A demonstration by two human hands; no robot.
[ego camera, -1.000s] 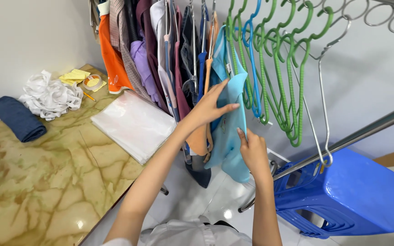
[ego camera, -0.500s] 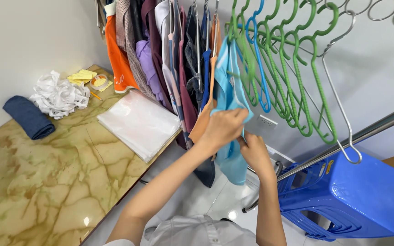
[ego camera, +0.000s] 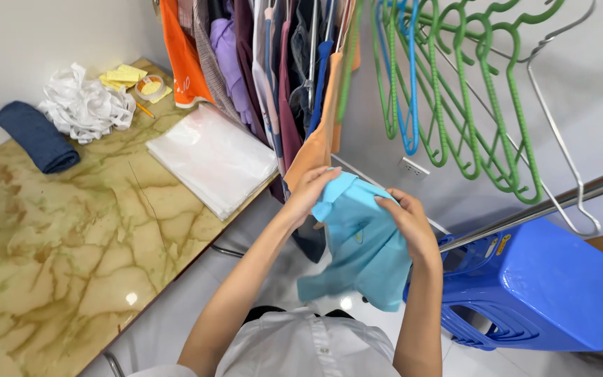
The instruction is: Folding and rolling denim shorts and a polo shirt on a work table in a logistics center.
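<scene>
the light blue shirt [ego camera: 361, 255] hangs bunched between our two hands, in front of the row of hung clothes [ego camera: 273, 77] and just left of the blue plastic stool [ego camera: 546, 286]. our left hand [ego camera: 313, 187] closes its fingers over the shirt's top edge, and our right hand [ego camera: 406, 218] grips the cloth from the other side, fingers curled in. green hangers [ego camera: 483, 105] dangle from the rail above. on the marble table [ego camera: 50, 237] to our left lie a stack of clear bags [ego camera: 211, 157], a white crumpled cloth [ego camera: 85, 105] and a rolled navy cloth [ego camera: 36, 136].
</scene>
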